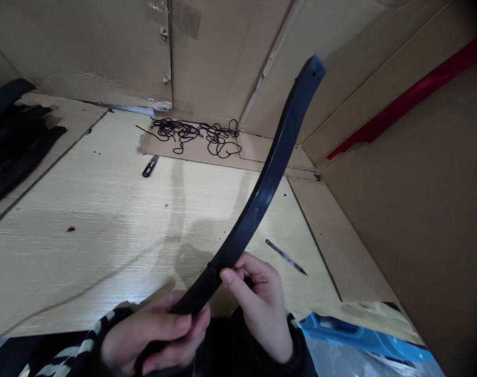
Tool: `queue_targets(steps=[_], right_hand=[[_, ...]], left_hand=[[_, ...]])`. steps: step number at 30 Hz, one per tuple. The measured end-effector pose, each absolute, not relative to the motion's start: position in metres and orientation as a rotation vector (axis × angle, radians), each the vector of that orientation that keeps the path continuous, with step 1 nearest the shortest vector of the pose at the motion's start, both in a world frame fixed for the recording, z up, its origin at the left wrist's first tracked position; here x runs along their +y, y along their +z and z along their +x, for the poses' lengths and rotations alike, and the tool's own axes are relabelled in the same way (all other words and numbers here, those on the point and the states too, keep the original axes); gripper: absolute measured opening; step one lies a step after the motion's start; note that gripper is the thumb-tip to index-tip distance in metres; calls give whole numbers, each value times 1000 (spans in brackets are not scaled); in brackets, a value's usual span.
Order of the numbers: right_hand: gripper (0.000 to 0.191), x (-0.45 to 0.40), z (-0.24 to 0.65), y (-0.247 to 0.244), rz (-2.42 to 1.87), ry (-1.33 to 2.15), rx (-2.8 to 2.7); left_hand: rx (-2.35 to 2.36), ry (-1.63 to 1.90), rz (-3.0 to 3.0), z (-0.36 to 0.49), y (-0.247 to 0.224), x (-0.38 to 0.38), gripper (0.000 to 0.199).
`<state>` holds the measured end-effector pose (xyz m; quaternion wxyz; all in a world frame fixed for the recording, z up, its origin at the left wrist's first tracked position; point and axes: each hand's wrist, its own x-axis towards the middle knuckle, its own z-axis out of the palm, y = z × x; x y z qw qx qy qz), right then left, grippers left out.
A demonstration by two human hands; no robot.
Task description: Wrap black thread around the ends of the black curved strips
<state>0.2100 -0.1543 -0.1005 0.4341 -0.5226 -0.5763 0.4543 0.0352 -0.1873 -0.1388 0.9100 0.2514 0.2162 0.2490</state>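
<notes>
A long, curved black strip rises from the bottom middle toward the upper right, with a small hole near its top end. My left hand is wrapped round its lower end. Higher up on the strip, my right hand pinches its edge between thumb and fingers. On the table to the right of the strip lies a thin pointed metal tool. A small black thread snipper rests farther back on the left. Tangled black cord lies along the back of the table.
Cardboard walls enclose the back and right of the pale table. Dark strips are piled at the far left. A red strip runs along the right wall. A blue-edged plastic bag sits at the lower right.
</notes>
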Motion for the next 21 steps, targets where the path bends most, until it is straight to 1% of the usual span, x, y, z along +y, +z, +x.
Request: queue_targets(steps=[4, 6, 8, 10, 11, 12, 14, 15, 17, 19, 21], right_hand=[[32, -156, 205, -101, -1412, 935, -1371], [28, -158, 203, -102, -1426, 867, -1375], [23, -161, 203, -104, -1424, 845, -1392], [16, -163, 205, -105, -1394, 906, -1385], [16, -164, 207, -105, -1360, 981, -1366], [21, -164, 209, -105, -1312, 1083, -1336], [31, -163, 214, -105, -1182, 1331, -1255], [32, -162, 217, -105, -1108, 1446, -1212], [29, -161, 219, -105, -978, 1603, -1144], [28, -160, 219, -104, -888, 1642, -1119], [23, -160, 217, -104, -883, 1573, -1136]], left_hand=[[1262, 780, 1167, 46, -126, -190, 35], [1434, 810, 1380, 53, -125, -191, 31], [1462, 785, 1442, 56, -128, -192, 28], [1397, 760, 1410, 56, -134, -197, 24], [1345, 760, 1360, 54, -137, -200, 24], [1286, 771, 1281, 52, -140, -204, 26], [1166, 793, 1070, 46, -145, -210, 37], [1094, 782, 967, 44, -148, -213, 43], [913, 697, 803, 40, -152, -214, 48], [691, 619, 661, 40, -157, -211, 49], [434, 577, 515, 41, -164, -205, 45]])
